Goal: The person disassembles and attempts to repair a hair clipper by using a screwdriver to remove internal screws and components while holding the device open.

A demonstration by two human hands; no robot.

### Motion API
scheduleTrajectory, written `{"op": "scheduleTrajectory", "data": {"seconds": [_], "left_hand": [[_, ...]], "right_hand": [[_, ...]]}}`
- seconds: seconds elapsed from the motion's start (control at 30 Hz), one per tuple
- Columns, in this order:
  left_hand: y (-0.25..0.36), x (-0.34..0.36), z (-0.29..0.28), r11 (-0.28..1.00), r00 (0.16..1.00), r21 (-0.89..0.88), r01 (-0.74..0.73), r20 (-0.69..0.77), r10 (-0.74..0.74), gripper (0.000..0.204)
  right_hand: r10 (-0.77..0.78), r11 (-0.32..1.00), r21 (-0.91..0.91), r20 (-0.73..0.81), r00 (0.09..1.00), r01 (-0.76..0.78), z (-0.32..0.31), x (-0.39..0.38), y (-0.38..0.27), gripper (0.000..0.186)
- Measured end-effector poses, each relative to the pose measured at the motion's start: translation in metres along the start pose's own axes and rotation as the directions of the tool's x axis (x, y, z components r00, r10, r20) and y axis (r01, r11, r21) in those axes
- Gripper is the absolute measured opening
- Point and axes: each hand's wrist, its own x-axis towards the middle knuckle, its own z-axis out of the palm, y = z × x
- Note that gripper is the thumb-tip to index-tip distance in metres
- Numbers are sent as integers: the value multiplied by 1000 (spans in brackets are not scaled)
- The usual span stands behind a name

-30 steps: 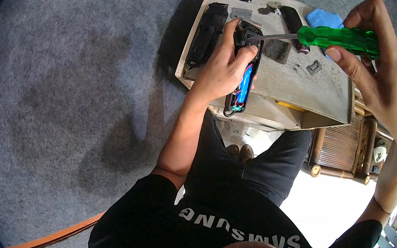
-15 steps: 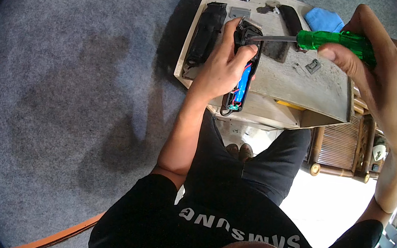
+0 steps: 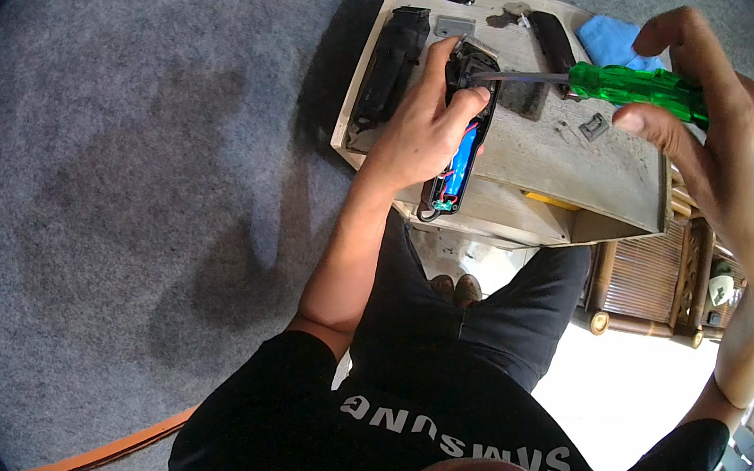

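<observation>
An opened black hair clipper [image 3: 465, 64] is held upright over the wooden stand, its blue battery [image 3: 461, 166] and thin red wires exposed. My left hand [image 3: 411, 140] wraps around it, thumb pressing on its upper inside. A screwdriver with a green see-through handle [image 3: 639, 86] reaches in from the right, its shaft tip at the clipper's upper part beside my left thumb. Against the palm of my right hand [image 3: 740, 155] rests the handle's end. The thumb and forefinger of that hand are spread away from the handle. The exact contact of the tip is hard to see.
On the wooden stand [image 3: 567, 165] lie a long black case [image 3: 393, 66], a grey plate [image 3: 455, 27], a black curved cover [image 3: 552, 39], a small grey part [image 3: 593, 126] and a blue cloth [image 3: 603, 38]. Bamboo furniture [image 3: 647, 271] stands to the right.
My right thumb and forefinger have opened away from the screwdriver handle. The screwdriver has shifted slightly, its tip staying at the clipper. My left hand and the clipper have barely moved.
</observation>
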Motion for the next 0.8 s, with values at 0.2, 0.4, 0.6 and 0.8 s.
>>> {"op": "scheduleTrajectory", "data": {"seconds": [0.2, 0.4, 0.6, 0.8], "left_hand": [[-2, -1, -2, 1000, 1000, 6, -30, 6, 29, 52], [2, -1, -1, 999, 999, 1, 45, -3, -45, 53], [1, -2, -1, 1000, 1000, 14, -17, 5, 17, 53], [6, -4, -2, 998, 999, 47, 43, 5, -44, 51]], "right_hand": [[-182, 983, 2, -116, 977, 183, 1, 2, 11, 41], [-11, 1000, 25, -49, 999, 12, -3, 7, -1, 38], [-485, 743, -567, -91, 870, 355, 0, 13, 2, 38], [-267, 877, -419, -14, 964, 237, 0, 9, -1, 29]]}}
